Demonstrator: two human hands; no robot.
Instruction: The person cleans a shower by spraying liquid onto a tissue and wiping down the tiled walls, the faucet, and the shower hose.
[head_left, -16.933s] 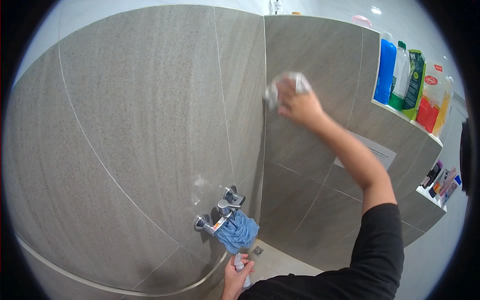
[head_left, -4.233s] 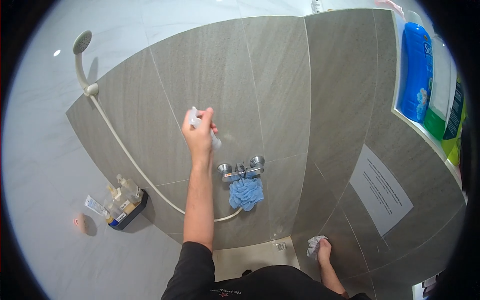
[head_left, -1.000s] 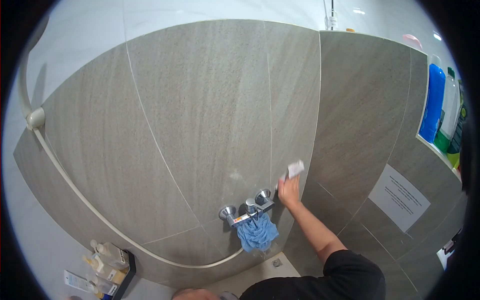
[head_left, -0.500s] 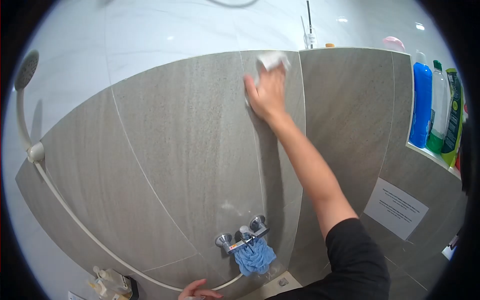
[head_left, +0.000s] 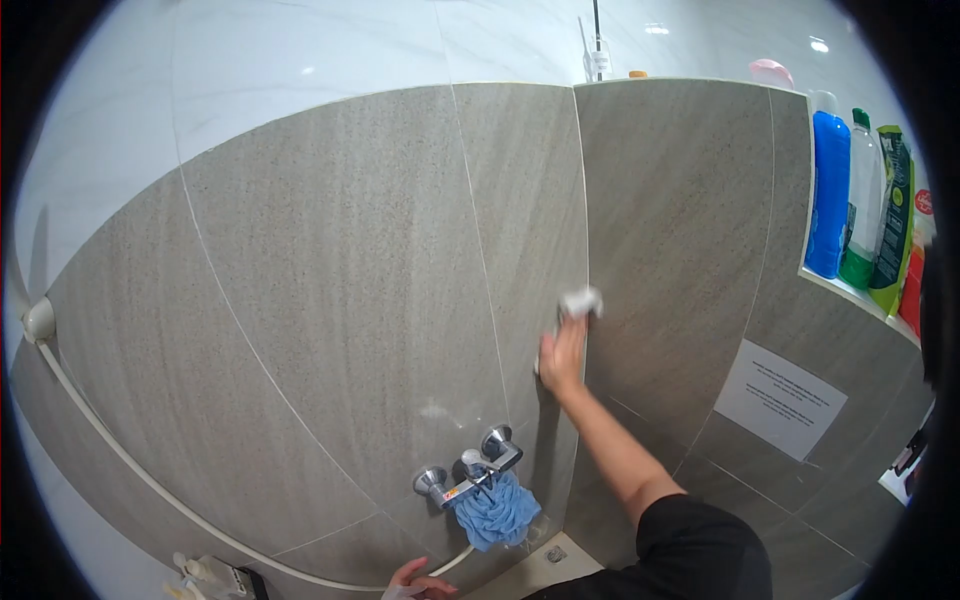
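Observation:
My right hand (head_left: 564,358) presses a white cloth (head_left: 580,302) against the grey tiled wall (head_left: 380,250), close to the corner line. The cloth sticks out past the fingertips, and its edge is blurred. At the bottom edge, my left hand (head_left: 422,582) shows only in part. Its fingers are apart and bent a little, below the shower hose (head_left: 215,530). Between the two hands, a chrome mixer tap (head_left: 470,475) is fixed to the wall, with a blue mesh bath puff (head_left: 497,512) hanging under it.
On the right, a shelf holds a blue bottle (head_left: 828,195), a green-capped clear bottle (head_left: 862,205) and a green pack (head_left: 893,220). A printed sheet (head_left: 780,398) is stuck on the right wall. Pump bottles (head_left: 210,578) stand low at the left. A drain (head_left: 556,553) lies below.
My right hand has moved down the wall with the cloth, from near the top ledge to about mid-height by the corner. The view has shifted slightly right; the shower head has left it.

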